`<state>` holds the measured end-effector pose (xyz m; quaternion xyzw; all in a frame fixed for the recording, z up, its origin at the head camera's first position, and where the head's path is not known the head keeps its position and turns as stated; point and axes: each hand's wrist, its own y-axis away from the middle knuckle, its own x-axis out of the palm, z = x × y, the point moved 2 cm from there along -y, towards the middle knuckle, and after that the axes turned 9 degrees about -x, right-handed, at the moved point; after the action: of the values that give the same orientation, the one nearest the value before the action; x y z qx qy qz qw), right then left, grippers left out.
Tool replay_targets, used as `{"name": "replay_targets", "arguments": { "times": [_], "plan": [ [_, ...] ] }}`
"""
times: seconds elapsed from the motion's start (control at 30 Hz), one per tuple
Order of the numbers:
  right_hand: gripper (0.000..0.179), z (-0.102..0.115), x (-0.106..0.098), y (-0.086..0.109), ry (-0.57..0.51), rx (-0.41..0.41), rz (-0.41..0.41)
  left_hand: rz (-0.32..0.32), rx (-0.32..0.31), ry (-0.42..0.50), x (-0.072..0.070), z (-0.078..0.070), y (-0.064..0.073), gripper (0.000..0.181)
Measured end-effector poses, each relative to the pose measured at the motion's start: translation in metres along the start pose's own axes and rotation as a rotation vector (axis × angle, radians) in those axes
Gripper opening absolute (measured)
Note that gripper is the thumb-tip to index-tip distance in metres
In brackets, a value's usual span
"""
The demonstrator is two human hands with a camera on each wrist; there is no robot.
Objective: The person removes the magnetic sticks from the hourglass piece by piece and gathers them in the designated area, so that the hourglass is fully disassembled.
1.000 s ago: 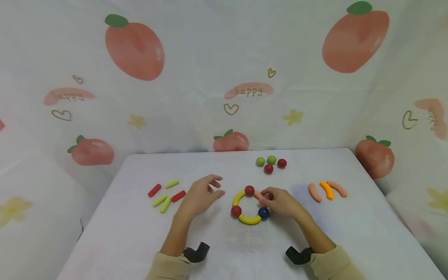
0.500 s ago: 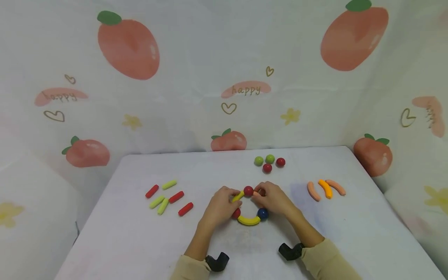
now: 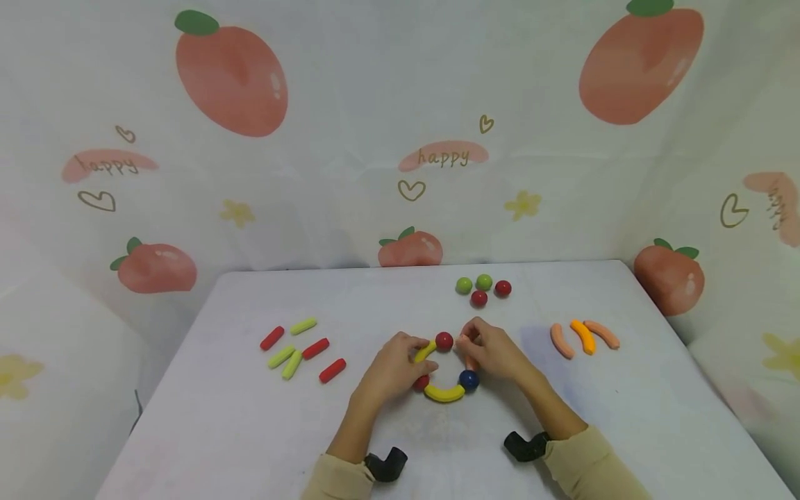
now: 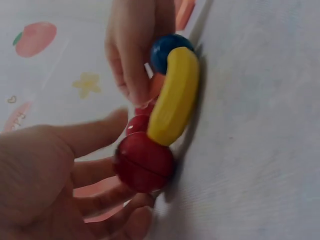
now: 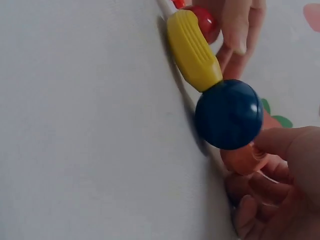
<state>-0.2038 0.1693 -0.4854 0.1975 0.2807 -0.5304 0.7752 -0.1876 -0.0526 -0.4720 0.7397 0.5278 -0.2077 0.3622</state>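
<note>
On the white table, a ring of balls and curved rods lies between my hands. My left hand [image 3: 395, 371] holds the ring's left yellow curved rod [image 3: 426, 351], thumb on the inner side, beside a partly hidden red ball [image 4: 144, 162]. My right hand [image 3: 496, 352] pinches the orange curved rod [image 5: 245, 159], whose lower end meets a blue ball [image 3: 469, 380]. Another yellow curved rod [image 3: 444, 394] joins the blue ball to the left red ball. At the top sits a second red ball [image 3: 444, 341], with a small gap towards my right fingertips.
Several short red and light green rods [image 3: 315, 348] lie on the left. Green and red balls [image 3: 479, 298] are grouped behind the ring. Three curved rods [image 3: 583, 337], orange and yellow-orange, lie to the right. A printed cloth [image 3: 325, 173] hangs behind the table [image 3: 219, 417].
My left hand has moved right from beside the red and green rods to the ring's left side. My right hand stays at the orange rod, its fingertips now slightly away from the top red ball.
</note>
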Motion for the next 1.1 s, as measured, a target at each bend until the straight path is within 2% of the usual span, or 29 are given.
{"name": "replay_targets", "arguments": {
  "times": [0.13, 0.3, 0.37, 0.53, 0.63, 0.8, 0.9, 1.1],
  "plan": [
    [0.028, 0.001, -0.008, 0.006, -0.034, 0.015, 0.011, 0.061, 0.002, -0.033, -0.005, 0.000, 0.005, 0.065],
    [0.036, 0.001, -0.015, 0.015, -0.089, 0.002, 0.044, 0.057, -0.043, -0.029, -0.007, 0.002, 0.009, 0.068],
    [0.034, 0.000, -0.017, 0.018, -0.082, -0.012, 0.009, 0.055, -0.056, -0.015, -0.007, 0.003, 0.009, 0.067],
    [0.028, -0.004, -0.023, 0.026, -0.010, -0.008, -0.147, 0.064, -0.046, -0.004, -0.008, 0.003, 0.008, 0.065],
    [0.028, -0.005, -0.030, 0.031, 0.028, 0.012, -0.190, 0.073, -0.037, 0.006, -0.008, 0.003, 0.007, 0.064],
    [0.040, -0.008, -0.047, 0.038, 0.076, 0.051, -0.149, 0.072, -0.033, 0.014, -0.009, 0.003, 0.008, 0.063],
    [0.041, -0.011, -0.053, 0.040, 0.112, 0.055, -0.133, 0.062, -0.040, 0.014, -0.010, 0.003, 0.008, 0.064],
    [0.036, -0.013, -0.039, 0.038, 0.048, 0.106, -0.098, 0.056, -0.038, 0.013, -0.009, 0.004, 0.008, 0.064]
  ]
}}
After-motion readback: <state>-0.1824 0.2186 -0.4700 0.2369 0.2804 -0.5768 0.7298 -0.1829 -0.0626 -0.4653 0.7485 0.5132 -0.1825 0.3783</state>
